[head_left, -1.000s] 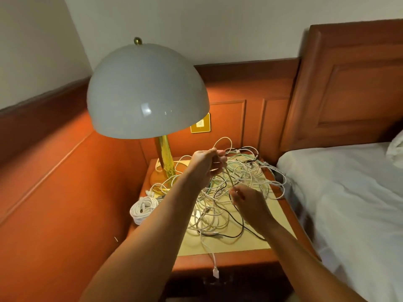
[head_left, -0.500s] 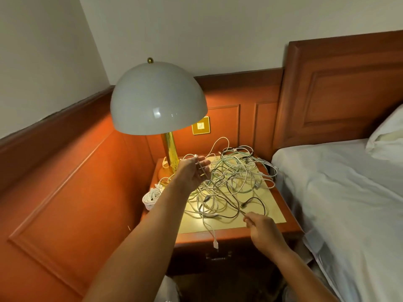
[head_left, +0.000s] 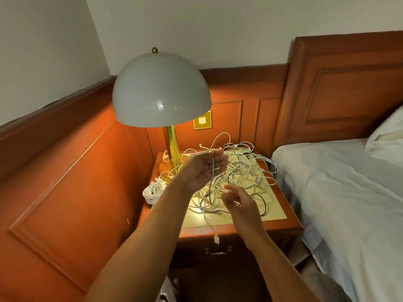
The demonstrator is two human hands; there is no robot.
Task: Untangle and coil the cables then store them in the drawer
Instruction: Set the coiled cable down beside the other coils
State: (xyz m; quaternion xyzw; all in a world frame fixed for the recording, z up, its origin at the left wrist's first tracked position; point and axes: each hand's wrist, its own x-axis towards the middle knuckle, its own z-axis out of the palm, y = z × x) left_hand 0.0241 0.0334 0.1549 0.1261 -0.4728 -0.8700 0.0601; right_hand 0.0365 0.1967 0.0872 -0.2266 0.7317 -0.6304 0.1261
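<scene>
A tangle of white, pale green and black cables (head_left: 244,171) covers the top of the wooden nightstand (head_left: 281,224). My left hand (head_left: 202,168) is raised above the pile, palm turned toward me, fingers curled round a white cable (head_left: 212,171) that hangs down from it. My right hand (head_left: 238,200) hovers just below and to the right, fingers loosely bent, holding nothing I can see. One white cable end with a plug (head_left: 216,239) dangles over the front edge. A coiled white cable (head_left: 153,190) lies at the nightstand's left edge. The drawer with a metal handle (head_left: 218,251) is closed.
A brass lamp with a white dome shade (head_left: 161,90) stands at the back left of the nightstand. A gold wall plate (head_left: 202,120) is behind it. The bed with white sheets (head_left: 340,192) lies close on the right, a wood-panelled wall on the left.
My left hand turned palm-up and lifted a white cable. My right hand let go of the dark cable near the front edge and rose toward the left hand.
</scene>
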